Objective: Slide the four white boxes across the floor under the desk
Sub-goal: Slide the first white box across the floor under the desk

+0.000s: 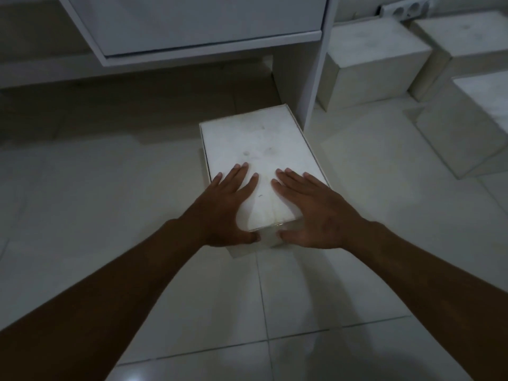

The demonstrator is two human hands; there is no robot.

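At the upper left of the frame the white desk (192, 48) stands over the tiled floor (82, 188). In the centre lies one white box (255, 149), its far end beside the desk's side panel. The left hand (228, 207) and right hand (310, 210) rest flat on its top, fingers straight and spread, thumbs against the near face. At the upper right stand three more white boxes (373, 59), close together.

smudged white box (255, 149), white desk (192, 26), pale glossy floor tiles (110, 188)
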